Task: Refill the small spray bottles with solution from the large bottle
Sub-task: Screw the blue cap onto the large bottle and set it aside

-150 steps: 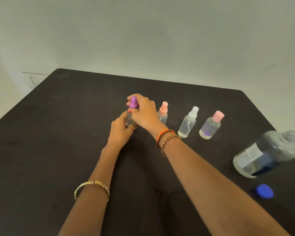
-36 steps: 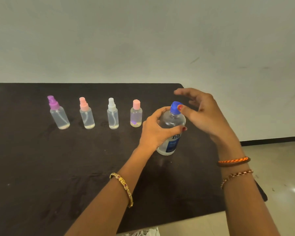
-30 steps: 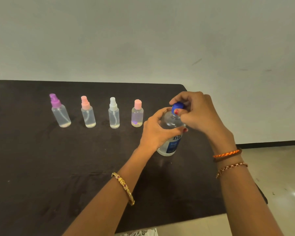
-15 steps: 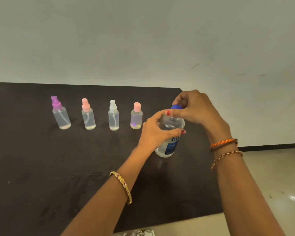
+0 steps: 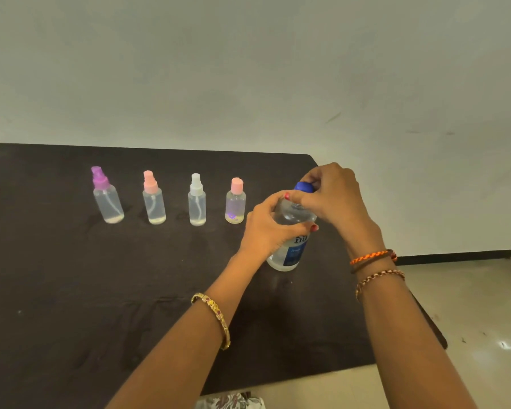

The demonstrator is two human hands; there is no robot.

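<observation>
A large clear plastic bottle with a blue label [image 5: 289, 246] stands upright on the dark brown table [image 5: 71, 290], right of the frame's centre and near the table's right edge. The left hand [image 5: 270, 228] wraps around the bottle's shoulder, thumb toward the neck and fingers curled round the far side, red-painted nails showing. The right hand [image 5: 334, 196] comes in from the right and closes its fingertips over the round blue cap [image 5: 304, 186] sitting on the bottle's neck; whether the cap is tight cannot be told.

Left of the large bottle, in the middle band of the frame, four small clear bottles stand upright in a row, well apart from each other. From the left: a small spray bottle with a purple nozzle [image 5: 106, 196], a small spray bottle with a pink nozzle [image 5: 153, 199], a small spray bottle with a white nozzle [image 5: 197, 200], and a short bottle with a flat pink cap [image 5: 235, 202], this last one just beside the left hand. Each holds clear liquid.

A gold bangle [image 5: 214, 318] circles the left wrist; orange and braided thread bands [image 5: 373, 262] circle the right wrist. A pale wall [image 5: 248, 69] fills the upper frame.
</observation>
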